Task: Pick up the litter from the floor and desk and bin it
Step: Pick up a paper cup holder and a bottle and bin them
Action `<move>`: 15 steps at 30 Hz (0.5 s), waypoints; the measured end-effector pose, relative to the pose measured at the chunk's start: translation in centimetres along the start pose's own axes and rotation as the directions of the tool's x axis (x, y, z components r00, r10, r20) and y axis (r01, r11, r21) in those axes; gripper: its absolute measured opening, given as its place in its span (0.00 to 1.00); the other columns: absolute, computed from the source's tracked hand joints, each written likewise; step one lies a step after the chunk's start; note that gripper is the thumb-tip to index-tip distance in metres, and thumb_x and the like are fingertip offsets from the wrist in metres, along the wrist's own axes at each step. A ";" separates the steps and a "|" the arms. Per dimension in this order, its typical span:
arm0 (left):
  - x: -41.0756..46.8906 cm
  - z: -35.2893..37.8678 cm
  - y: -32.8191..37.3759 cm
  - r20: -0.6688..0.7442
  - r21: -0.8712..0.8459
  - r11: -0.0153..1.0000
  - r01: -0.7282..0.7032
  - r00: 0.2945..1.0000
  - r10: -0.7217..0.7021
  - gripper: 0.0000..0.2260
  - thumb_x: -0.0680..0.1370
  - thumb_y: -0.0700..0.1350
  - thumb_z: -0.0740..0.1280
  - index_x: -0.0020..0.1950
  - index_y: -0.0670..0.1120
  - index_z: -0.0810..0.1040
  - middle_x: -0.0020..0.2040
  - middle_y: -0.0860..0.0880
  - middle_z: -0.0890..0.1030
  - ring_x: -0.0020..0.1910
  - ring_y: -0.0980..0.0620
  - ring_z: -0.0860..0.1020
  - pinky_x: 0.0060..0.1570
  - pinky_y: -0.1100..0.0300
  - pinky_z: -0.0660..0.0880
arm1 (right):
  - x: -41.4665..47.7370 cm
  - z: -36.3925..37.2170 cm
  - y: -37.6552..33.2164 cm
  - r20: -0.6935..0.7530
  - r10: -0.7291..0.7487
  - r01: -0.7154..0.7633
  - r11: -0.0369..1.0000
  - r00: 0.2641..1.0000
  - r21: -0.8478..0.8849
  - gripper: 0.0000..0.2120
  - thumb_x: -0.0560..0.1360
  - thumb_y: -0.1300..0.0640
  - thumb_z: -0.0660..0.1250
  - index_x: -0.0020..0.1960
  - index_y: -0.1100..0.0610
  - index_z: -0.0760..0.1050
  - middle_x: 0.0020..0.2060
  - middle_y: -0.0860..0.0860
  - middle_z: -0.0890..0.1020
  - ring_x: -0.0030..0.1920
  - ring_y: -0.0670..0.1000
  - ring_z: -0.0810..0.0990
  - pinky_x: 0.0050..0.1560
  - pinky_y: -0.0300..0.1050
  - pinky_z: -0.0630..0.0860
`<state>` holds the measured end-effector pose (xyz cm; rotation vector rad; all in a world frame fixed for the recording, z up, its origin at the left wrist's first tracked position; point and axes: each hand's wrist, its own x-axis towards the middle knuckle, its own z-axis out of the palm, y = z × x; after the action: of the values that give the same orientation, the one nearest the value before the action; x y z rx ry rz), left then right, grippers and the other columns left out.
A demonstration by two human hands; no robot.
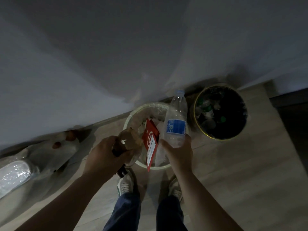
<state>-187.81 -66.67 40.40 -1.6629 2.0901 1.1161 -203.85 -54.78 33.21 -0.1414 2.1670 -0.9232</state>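
Above the bin, the right hand grips a clear bottle by its base — likely light, slick, crushable, best held mid-body — while the left hand clutches a soft brown wad.

It looks like a dim home room, with plank floor, white wall and a pale bin beside a dark bin

My view is dim and murky; broad soft shadows cross the wall, edges bend, and details smear.
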 end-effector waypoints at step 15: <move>3.8 3.1 1.9 0.080 0.182 0.983 -0.003 0.997 -0.012 0.11 0.73 0.53 0.70 0.50 0.50 0.74 0.44 0.52 0.77 0.40 0.55 0.74 0.37 0.61 0.70 | -0.9 -5.3 0.3 -0.059 -0.030 0.029 0.999 0.998 -0.029 0.33 0.66 0.50 0.78 0.65 0.50 0.65 0.50 0.46 0.79 0.47 0.44 0.80 0.37 0.30 0.72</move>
<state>-191.52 -67.23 36.74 -1.5122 2.0686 0.9421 -206.78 -51.22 35.99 -0.1616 2.2392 -0.9246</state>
